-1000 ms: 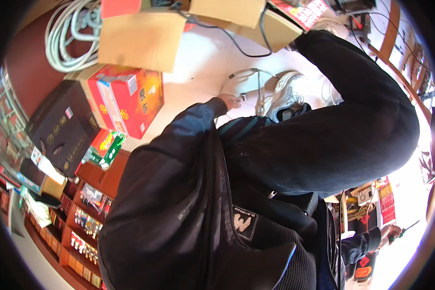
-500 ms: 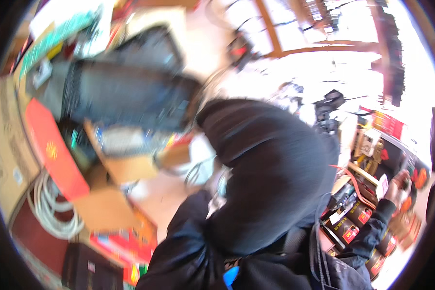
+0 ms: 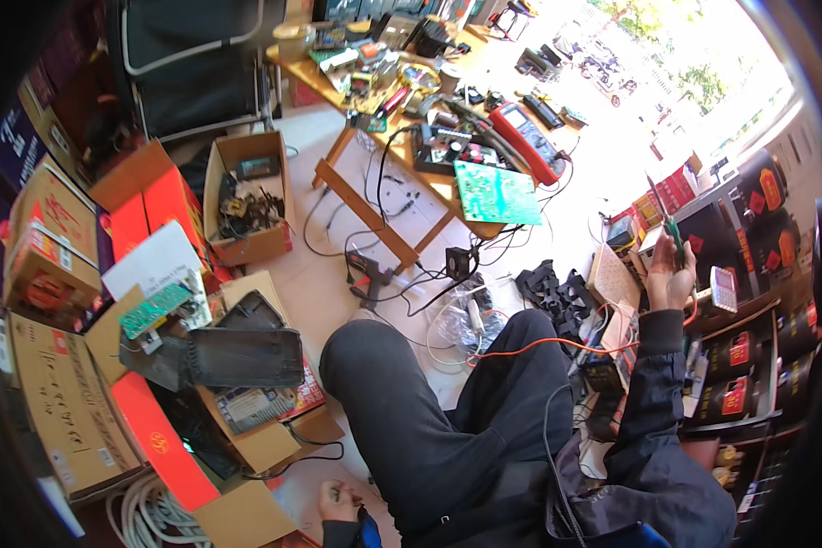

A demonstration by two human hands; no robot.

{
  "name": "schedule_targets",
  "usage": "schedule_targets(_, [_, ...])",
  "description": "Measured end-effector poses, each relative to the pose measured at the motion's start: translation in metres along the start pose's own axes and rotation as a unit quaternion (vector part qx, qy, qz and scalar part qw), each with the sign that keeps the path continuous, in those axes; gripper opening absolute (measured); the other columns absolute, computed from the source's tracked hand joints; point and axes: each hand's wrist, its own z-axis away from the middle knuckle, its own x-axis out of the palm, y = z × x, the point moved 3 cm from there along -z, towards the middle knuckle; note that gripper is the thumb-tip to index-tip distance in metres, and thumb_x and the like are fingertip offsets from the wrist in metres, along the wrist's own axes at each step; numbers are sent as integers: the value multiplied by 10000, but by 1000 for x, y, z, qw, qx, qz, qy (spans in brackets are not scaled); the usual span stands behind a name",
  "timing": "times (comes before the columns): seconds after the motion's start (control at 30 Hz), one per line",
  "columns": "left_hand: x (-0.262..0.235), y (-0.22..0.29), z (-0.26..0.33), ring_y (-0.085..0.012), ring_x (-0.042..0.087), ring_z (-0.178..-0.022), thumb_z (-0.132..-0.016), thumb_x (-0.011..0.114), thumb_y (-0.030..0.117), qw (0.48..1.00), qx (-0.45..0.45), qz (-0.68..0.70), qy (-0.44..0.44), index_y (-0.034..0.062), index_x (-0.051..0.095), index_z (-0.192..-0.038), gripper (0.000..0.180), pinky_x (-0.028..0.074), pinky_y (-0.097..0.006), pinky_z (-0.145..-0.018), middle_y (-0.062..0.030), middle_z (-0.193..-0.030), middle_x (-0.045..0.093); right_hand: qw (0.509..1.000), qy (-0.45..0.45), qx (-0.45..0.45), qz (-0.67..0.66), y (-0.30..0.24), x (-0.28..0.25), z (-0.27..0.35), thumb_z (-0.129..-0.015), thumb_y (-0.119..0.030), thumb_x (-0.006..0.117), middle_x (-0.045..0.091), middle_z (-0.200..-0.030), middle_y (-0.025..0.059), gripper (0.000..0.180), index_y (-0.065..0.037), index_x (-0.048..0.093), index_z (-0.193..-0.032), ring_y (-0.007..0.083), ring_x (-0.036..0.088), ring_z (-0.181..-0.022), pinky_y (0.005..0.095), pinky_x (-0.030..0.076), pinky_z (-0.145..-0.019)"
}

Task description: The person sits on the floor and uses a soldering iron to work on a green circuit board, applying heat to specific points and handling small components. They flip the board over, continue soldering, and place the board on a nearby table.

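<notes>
My right hand (image 3: 671,279) is raised at the right, its fingers closed around a slim pointed tool with a dark green handle (image 3: 671,228), tip up. Near that wrist is a small white block (image 3: 723,289), and an orange cord (image 3: 557,342) runs past the forearm. My left hand (image 3: 338,500) hangs low beside my left leg, fingers curled; what they hold, if anything, is hidden. Left of that leg, a black plastic casing (image 3: 247,356) and a green circuit board (image 3: 155,310) lie on an open carton (image 3: 237,525).
Ahead stands a wooden workbench (image 3: 292,64) crowded with tools, a red multimeter (image 3: 528,142) and a green circuit board. Cartons crowd the left side, beside a black chair (image 3: 196,91). Cables and a glue gun (image 3: 370,279) lie on the floor. Shelved dark boxes (image 3: 731,352) line the right.
The view has swung and sharpened from blur, now showing the workbench ahead. My right hand has risen with the green-handled tool in view. My left hand has come into view low down.
</notes>
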Motion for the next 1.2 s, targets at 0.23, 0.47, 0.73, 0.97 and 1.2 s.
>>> schedule_targets(0.23, [27, 267, 66, -203, 657, -753, -977, 529, 103, 917, 381, 94, -78, 15, 481, -1022, 110, 539, -308, -657, -171, -918, 650, 998, 5, -51, -20, -5, 18, -67, -1028, -121, 488, 624, -1029, 201, 251, 108, 556, -1103, 304, 649, -942, 440, 570, -972])
schedule_targets(0.47, [166, 414, 84, -205, 622, -836, -955, 514, 4, 799, 511, 125, -290, 74, 438, -1070, 154, 475, -319, -752, -200, -1094, 641, 993, -55, -87, 64, -24, 82, -131, -1043, -131, 460, 603, -1080, 236, 208, 68, 487, -1095, 311, 644, -962, 478, 561, -974])
schedule_targets(0.73, [268, 502, -58, -190, 665, -897, -946, 665, 64, 829, 458, 297, -123, 74, 466, -1005, 208, 527, -316, -817, -126, -1077, 673, 966, -35, -74, 245, -14, 145, -209, -1041, -161, 514, 679, -946, 157, 236, 54, 586, -1106, 238, 693, -851, 373, 612, -876])
schedule_targets(0.97, [262, 513, -117, -149, 625, -912, -983, 639, 92, 795, 460, 378, -116, 40, 513, -1128, 200, 507, -299, -843, -122, -1104, 671, 888, -45, -77, 451, 63, 192, -290, -1050, -321, 547, 645, -845, 99, 380, 50, 628, -1027, 165, 673, -778, 296, 630, -739])
schedule_targets(1.2, [274, 543, -134, -118, 589, -903, -985, 648, 127, 804, 442, 384, -109, 53, 536, -1181, 238, 465, -277, -858, -62, -1074, 661, 849, -51, -71, 521, 108, 202, -342, -1028, -414, 562, 630, -919, 124, 488, 71, 609, -1008, 191, 680, -794, 313, 629, -702])
